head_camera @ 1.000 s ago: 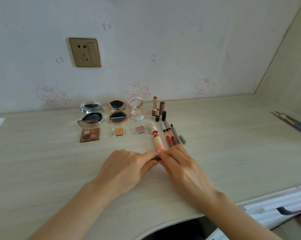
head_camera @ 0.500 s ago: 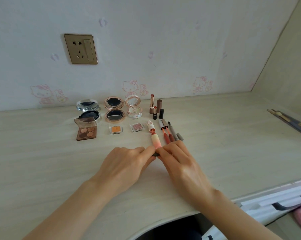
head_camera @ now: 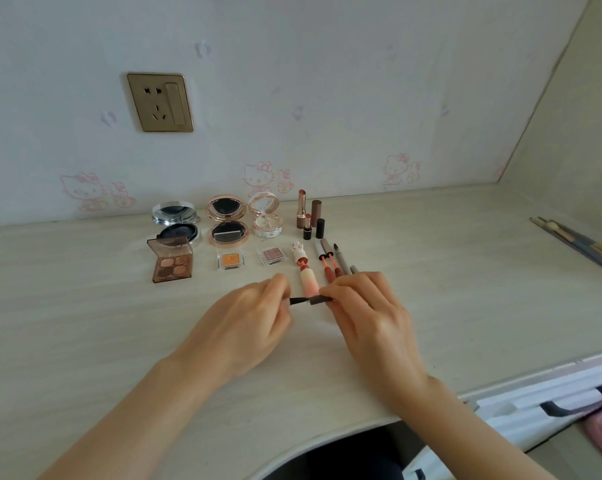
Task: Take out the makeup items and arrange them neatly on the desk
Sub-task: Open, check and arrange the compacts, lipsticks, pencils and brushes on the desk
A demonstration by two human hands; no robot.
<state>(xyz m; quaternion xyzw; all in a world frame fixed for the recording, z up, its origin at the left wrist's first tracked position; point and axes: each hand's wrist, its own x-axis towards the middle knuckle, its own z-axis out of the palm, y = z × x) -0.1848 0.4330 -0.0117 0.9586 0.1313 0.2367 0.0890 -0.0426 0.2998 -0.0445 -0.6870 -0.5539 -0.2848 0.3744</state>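
1. Fingers of the left hand (head_camera: 244,327) pinch the thin dark end of a small dark pencil (head_camera: 311,300); fingers of the right hand (head_camera: 372,317) pinch its thicker dark end.
2. Its long axis runs left to right, just above the bench (head_camera: 84,323), with the narrow tip pointing toward the left hand.
3. Behind the pencil lies a pink tube (head_camera: 308,280), long axis pointing away from the person, its figure-shaped cap at the far end.
4. Just right of it, two lip glosses (head_camera: 327,263) and a grey pen (head_camera: 341,259) lie side by side, pointing roughly the same way, leaning slightly left at the far end.
5. Two lipsticks (head_camera: 301,209) and their caps stand upright farther back.
6. Three round compacts (head_camera: 227,220) sit open in a row near the wall, with an eyeshadow palette (head_camera: 171,261) and two small square pans (head_camera: 231,259) in front of them.
7. Brushes (head_camera: 576,244) lie at the far right.
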